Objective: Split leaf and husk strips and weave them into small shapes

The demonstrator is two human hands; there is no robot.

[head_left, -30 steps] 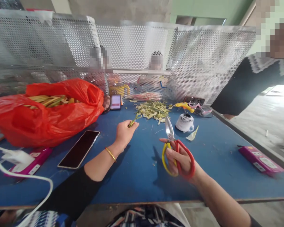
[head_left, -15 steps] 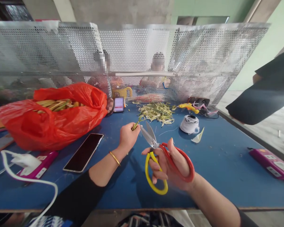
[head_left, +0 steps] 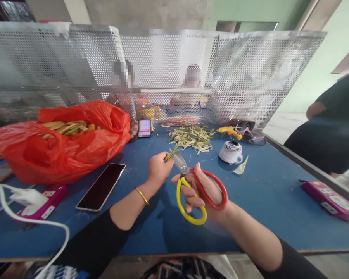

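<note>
My left hand (head_left: pixel 160 168) is closed around a small bunch of green plant stems (head_left: pixel 169 155), whose tips stick out past the thumb. In my right hand (head_left: pixel 196 193) are scissors (head_left: pixel 182 162) with one red and one yellow handle loop. Their blades are nearly together and reach the stems just above my left fingers; whether the stems lie between them I cannot tell. Beyond my hands lies a loose pile of pale green plant trimmings (head_left: pixel 190 137) on the blue table (head_left: pixel 250 217).
A red plastic bag (head_left: pixel 75 155) of cut stalks and a dark phone (head_left: pixel 101 187) lie left. A white string spool (head_left: pixel 230 152), a pale leaf piece (head_left: pixel 241 166) and a purple power strip (head_left: pixel 330 199) are right. A perforated metal screen (head_left: pixel 168 54) stands behind; a person (head_left: pixel 331 128) is at right.
The scissor blades have closed from apart to nearly together, and the handles have drawn closer. My right hand has moved slightly up and left. The person at the right has shifted position.
</note>
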